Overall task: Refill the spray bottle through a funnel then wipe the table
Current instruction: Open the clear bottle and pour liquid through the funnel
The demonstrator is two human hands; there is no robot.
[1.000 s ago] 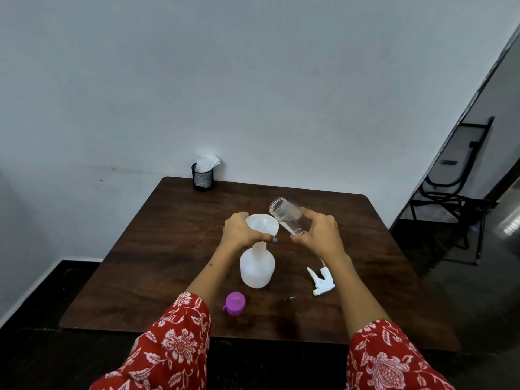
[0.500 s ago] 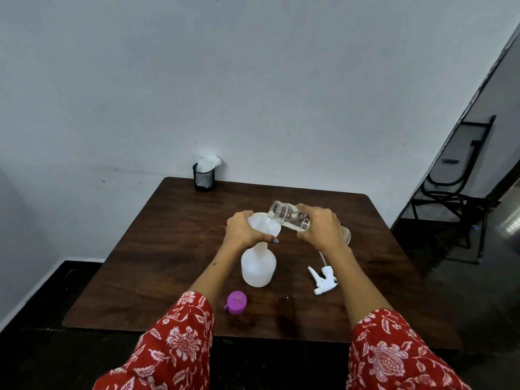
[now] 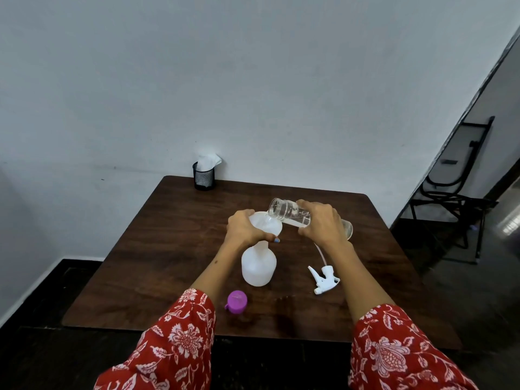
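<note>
Clear bottle (image 3: 289, 216) in right hand (image 3: 320, 223), over funnel (image 3: 267, 225)

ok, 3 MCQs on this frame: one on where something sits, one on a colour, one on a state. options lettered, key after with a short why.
1. Where is the spray trigger head?
A. Screwed on the spray bottle
B. Lying on the table, right of the spray bottle
C. In the mesh cup

2. What colour is the loose cap near the table's front edge?
A. Purple
B. Green
C. Black

3. How is the clear bottle held?
A. Upright on the table
C. Lying flat, capped
B. Tipped, mouth over the funnel

Key:
1 B: the trigger head lies apart on the table, right of the spray bottle, which carries the funnel instead.
2 A: the cap is plainly purple.
3 B: the right hand grips the clear bottle tilted, its open mouth at the funnel, which the left hand holds.
</note>
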